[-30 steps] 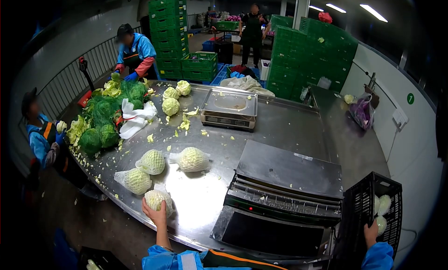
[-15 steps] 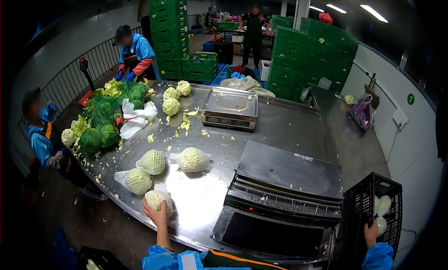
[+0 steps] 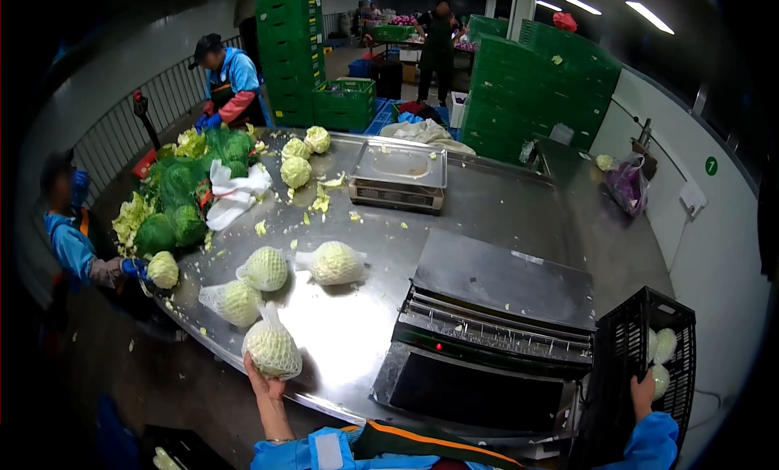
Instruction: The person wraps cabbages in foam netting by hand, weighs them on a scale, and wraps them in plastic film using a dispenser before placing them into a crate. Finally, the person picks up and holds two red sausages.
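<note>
Head view: left hand [image 3: 264, 381] cupped around netted cabbage [image 3: 273, 348], right hand [image 3: 643, 391] at crate [image 3: 622, 330], fingers partly hidden, hold impossible to tell.

There it goes: I see my left hand [image 3: 264, 379] slipped down to cup the netted cabbage [image 3: 273, 351] from below, its net tail [image 3: 268, 313] now pointing up! Over left, a bare cabbage [image 3: 164, 269] has moved to the edge of the worktop [image 3: 341, 332], the co-worker's blue glove [image 3: 135, 269] against it.
</note>
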`<state>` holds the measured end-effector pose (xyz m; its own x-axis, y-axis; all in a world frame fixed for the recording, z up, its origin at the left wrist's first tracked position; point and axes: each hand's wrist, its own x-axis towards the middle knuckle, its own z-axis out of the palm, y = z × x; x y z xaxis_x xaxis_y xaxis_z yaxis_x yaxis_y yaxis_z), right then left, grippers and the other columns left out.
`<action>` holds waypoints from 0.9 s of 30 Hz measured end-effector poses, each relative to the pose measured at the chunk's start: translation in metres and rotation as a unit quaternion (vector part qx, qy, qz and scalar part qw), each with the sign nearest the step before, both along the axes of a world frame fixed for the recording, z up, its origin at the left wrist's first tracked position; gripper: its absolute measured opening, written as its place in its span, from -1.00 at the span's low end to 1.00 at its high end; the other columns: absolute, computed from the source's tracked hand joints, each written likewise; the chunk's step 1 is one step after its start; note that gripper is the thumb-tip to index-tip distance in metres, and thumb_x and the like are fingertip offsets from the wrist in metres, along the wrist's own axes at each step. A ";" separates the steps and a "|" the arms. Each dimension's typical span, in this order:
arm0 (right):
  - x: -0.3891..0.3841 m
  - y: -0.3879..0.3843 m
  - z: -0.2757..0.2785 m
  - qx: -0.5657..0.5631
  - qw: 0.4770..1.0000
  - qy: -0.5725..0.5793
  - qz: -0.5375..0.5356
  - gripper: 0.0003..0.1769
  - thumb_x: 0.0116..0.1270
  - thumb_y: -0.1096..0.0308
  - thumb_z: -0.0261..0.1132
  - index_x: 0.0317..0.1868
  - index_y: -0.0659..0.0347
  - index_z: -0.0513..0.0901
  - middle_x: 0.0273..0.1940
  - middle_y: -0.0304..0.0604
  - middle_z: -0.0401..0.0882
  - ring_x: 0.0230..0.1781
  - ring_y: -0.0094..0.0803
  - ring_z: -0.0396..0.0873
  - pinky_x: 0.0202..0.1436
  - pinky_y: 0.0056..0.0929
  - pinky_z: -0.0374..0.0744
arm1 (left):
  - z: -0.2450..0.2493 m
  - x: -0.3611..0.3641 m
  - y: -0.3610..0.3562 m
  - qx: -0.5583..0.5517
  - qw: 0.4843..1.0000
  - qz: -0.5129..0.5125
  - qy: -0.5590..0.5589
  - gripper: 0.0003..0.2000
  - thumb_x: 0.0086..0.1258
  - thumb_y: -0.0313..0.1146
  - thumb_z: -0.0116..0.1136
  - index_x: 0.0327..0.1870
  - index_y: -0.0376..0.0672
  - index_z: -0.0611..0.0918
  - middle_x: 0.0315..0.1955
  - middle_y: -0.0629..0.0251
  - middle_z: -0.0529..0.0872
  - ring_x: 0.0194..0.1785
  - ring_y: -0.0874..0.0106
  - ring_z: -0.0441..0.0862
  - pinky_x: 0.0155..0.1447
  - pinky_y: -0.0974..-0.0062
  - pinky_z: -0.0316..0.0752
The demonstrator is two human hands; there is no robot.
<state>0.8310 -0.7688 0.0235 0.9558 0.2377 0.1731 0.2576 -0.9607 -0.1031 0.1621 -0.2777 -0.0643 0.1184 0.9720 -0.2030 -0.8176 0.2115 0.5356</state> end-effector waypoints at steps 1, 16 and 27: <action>0.005 -0.004 -0.003 -0.010 1.000 0.005 0.005 -0.33 0.19 0.27 0.23 0.22 0.52 0.26 -0.03 0.31 0.47 0.00 0.15 0.44 0.11 -0.14 0.42 | 0.021 0.010 -0.005 -0.010 1.000 -0.015 0.001 -0.41 0.27 0.06 -0.04 0.26 -0.09 0.35 0.16 0.20 0.47 0.16 0.18 0.46 0.21 0.09 0.40; -0.004 0.003 0.013 -0.009 0.999 0.038 0.007 -0.33 0.19 0.23 0.23 0.23 0.46 0.27 0.06 0.29 0.44 0.06 0.13 0.42 0.13 -0.19 0.41 | 0.181 0.332 0.045 0.259 0.847 -0.327 0.330 -0.15 -0.03 -0.16 0.43 0.32 -0.07 0.21 0.06 0.09 0.47 0.10 0.29 0.46 0.08 0.31 0.42; 0.023 -0.020 -0.012 0.154 0.982 0.088 0.066 -0.51 0.10 0.35 0.24 0.03 0.38 0.41 -0.17 0.14 0.53 -0.12 0.05 0.48 0.00 -0.25 0.42 | 0.122 0.480 0.000 0.446 0.626 -0.302 0.564 -0.04 -0.19 0.12 0.40 0.31 -0.01 0.22 0.12 -0.19 0.28 0.20 -0.06 0.31 0.26 0.17 0.29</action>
<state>0.8542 -0.7883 0.0117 0.9414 0.3248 0.0912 0.3309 -0.8365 -0.4368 0.6422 -0.2779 0.0580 0.7892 0.6056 0.1023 0.2720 -0.4940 0.8258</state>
